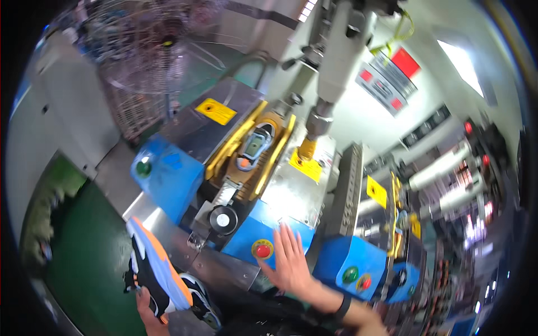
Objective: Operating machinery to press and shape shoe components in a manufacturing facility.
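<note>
At the lower left, my left hand (pixel 147 313) grips a sneaker (pixel 159 266) with a black upper and a light blue and orange sole, tilted on its side. Another dark sneaker (pixel 203 302) lies just right of it, partly hidden. My right hand (pixel 291 266) is open, fingers spread, over the blue front panel (pixel 258 221) of a press machine. Its thumb is close to a red push button (pixel 262 250) with a yellow ring; whether they touch I cannot tell. Between yellow side pads (pixel 274 157) in the machine sits one more shoe (pixel 256 147), sole up.
A blue housing with a green button (pixel 143 168) stands left of the pads. Above hangs a metal press column (pixel 330 73). Rightward is a similar station with green (pixel 350 274) and red buttons. A metal ledge (pixel 224 269) runs along the front; a wire fan guard (pixel 140 67) stands behind.
</note>
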`<state>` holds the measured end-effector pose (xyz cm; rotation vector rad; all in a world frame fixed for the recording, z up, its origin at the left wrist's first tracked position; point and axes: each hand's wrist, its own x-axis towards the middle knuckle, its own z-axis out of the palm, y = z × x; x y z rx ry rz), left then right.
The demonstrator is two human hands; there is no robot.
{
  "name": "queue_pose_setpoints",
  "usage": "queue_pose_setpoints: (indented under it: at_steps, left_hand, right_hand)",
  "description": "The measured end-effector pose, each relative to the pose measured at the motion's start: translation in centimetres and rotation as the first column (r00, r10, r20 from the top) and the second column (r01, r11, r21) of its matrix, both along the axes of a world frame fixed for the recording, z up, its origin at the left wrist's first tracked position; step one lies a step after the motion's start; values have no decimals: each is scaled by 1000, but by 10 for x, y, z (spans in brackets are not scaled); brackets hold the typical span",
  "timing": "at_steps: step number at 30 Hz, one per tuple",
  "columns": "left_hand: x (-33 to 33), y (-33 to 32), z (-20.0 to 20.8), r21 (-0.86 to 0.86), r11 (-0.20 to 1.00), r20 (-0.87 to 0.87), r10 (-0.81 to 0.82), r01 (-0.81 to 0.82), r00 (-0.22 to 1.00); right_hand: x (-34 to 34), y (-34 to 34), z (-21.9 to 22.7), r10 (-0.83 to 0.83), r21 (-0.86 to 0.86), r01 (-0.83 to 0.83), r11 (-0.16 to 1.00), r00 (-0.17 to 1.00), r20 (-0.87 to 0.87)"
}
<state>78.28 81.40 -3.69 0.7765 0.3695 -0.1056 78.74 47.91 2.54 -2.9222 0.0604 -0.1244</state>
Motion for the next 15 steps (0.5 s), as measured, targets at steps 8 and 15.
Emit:
queue_pose_setpoints:
  at_steps: [8,15]
  left_hand:
    - [-64,-33,5,37,996,22,-87,87,996]
    - [-183,-16,22,190,969,-156,-129,158,979]
  right_hand:
    - [-103,-10,-42,-26,316,-32,948,983,180]
    - [-219,33,-122,155,823,-1,568,982,-105]
